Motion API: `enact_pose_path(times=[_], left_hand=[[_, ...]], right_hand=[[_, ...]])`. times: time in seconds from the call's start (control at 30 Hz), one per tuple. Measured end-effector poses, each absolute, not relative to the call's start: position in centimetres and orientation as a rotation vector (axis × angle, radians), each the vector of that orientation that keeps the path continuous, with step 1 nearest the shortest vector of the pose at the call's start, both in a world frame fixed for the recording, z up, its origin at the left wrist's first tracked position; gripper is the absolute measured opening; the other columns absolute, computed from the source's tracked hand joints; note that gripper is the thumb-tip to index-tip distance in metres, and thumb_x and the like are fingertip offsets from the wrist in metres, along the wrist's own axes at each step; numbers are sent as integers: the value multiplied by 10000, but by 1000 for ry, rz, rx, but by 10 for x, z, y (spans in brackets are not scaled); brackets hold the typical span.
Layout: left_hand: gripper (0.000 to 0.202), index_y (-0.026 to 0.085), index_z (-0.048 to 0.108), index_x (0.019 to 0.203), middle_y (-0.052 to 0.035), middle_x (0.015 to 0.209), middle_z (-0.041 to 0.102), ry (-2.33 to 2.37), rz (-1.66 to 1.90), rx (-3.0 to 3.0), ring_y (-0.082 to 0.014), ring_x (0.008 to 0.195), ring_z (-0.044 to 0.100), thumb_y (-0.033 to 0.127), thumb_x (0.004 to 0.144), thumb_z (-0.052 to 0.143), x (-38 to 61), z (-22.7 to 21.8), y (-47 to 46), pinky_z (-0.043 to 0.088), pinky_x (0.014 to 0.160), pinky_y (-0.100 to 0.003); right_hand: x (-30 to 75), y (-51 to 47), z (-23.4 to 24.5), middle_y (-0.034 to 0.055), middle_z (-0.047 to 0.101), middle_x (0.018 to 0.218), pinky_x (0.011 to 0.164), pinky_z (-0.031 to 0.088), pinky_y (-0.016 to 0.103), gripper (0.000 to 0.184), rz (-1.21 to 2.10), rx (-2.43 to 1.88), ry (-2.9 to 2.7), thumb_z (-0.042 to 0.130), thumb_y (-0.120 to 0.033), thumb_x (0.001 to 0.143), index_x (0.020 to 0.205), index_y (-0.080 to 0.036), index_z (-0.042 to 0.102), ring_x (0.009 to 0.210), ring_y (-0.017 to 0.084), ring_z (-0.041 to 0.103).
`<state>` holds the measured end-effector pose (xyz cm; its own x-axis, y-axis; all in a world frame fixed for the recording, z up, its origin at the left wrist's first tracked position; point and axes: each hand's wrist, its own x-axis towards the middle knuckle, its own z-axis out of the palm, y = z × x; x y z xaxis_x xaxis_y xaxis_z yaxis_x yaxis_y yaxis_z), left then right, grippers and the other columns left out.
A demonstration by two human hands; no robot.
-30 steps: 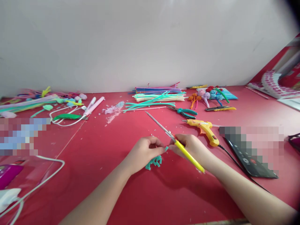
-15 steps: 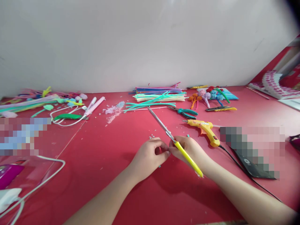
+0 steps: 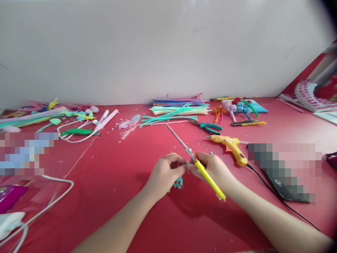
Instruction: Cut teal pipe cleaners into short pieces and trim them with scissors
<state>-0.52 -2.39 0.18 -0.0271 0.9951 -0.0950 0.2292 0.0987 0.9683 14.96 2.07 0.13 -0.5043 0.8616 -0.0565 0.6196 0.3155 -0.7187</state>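
A pair of scissors (image 3: 210, 180) with yellow handles and long metal blades hangs on my right hand (image 3: 214, 170), its tip slanting up and left. My left hand (image 3: 167, 174) is closed in a pinch on a small teal pipe-cleaner piece (image 3: 187, 162). The right fingertips meet the left ones at that piece. Several short teal cut pieces (image 3: 178, 183) lie on the red table just under the left hand. Part of the right fingers is hidden behind the scissors.
Bundles of pipe cleaners (image 3: 181, 110) lie along the back. Teal pliers (image 3: 210, 127), a yellow glue gun (image 3: 231, 146) with a black cord, and fuzzy flowers (image 3: 231, 107) are to the right. A pink hot tool (image 3: 106, 120) and white cables (image 3: 60, 203) lie left.
The scissors and both hands have shifted slightly left. A small teal piece now shows at the fingertips, and more cut pieces are visible under the left hand.
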Motion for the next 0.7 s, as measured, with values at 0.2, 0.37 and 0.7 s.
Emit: enact_pose_path(times=[0.2,0.37,0.7], left_hand=[[168,166,590,712,52,523,487,1412,1356,905,-53,436,403,297,617,632,-19,6,-17,304,415,-174],[121,152,584,748,18,607,553,1222,1528,767,-58,504,474,228,657,609,-24,8,-16,378,461,-166],[78,124,591,748,-16,666,582,1130,1601,754,-94,584,546,173,687,582,-27,11,-15,463,520,-194]], right_hand=[[157,24,9,-26,482,525,447,210,205,297,441,-1482,-2435,470,-492,680,655,-200,421,472,104,427],[160,24,4,-4,517,544,446,197,221,349,269,-1481,-2529,399,-542,722,653,-201,419,486,125,474],[159,21,-6,-6,526,535,448,177,233,356,216,-1412,-2577,368,-551,746,671,-206,411,469,128,477]])
